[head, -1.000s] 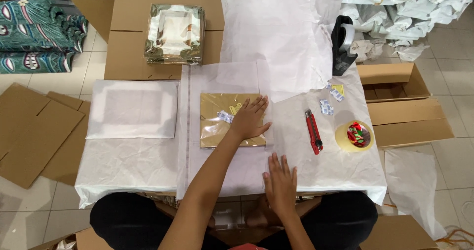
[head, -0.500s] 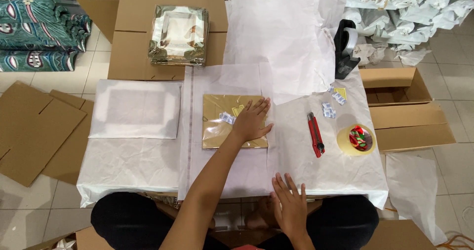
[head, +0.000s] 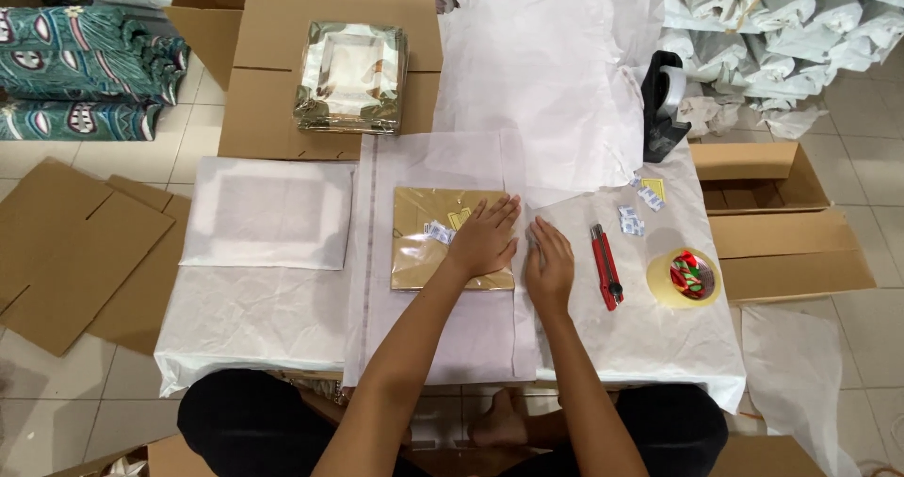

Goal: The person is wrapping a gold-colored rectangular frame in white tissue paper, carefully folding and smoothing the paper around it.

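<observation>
glossy gold packet (head: pixel 435 242), matt white tissue paper (head: pixel 443 336), brown cardboard box (head: pixel 330 25)

A flat, square golden package (head: pixel 443 237) in clear film lies face up on a sheet of white tissue paper (head: pixel 443 331), near the middle of the table (head: pixel 659 345), square to its edges. The tissue paper lies flat, reaching the table's near edge.

Gold packet's (head: pixel 428 237) corner perhaps under left hand (head: pixel 482 242)
</observation>
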